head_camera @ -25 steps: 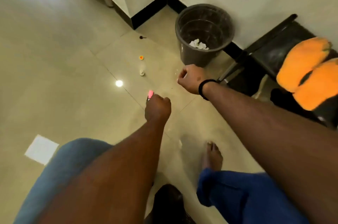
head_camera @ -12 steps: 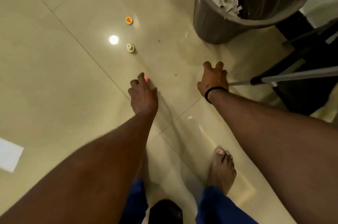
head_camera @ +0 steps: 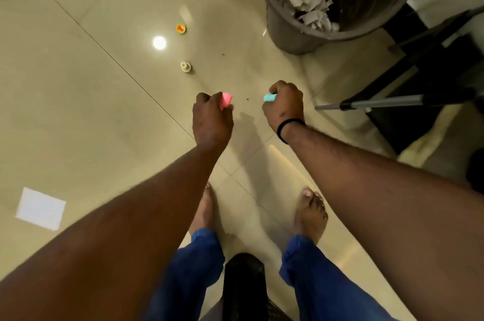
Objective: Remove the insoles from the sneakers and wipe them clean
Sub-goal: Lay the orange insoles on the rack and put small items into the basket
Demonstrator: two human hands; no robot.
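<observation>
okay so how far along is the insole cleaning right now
Done: crumpled wipes lie in the bin, so some wiping may be finished. In hand: the left hand grips a small pink object, the right hand a small light blue one; what they are is unclear. Left: no sneakers or insoles are in view, so the rest cannot be judged.

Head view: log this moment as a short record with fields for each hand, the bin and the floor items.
left hand: grips a small pink object
right hand: grips a small light blue object
bin: dark, holds crumpled paper
floor items: yellow and red cap, white cap, white sheet
sneakers, insoles: not in view
</observation>
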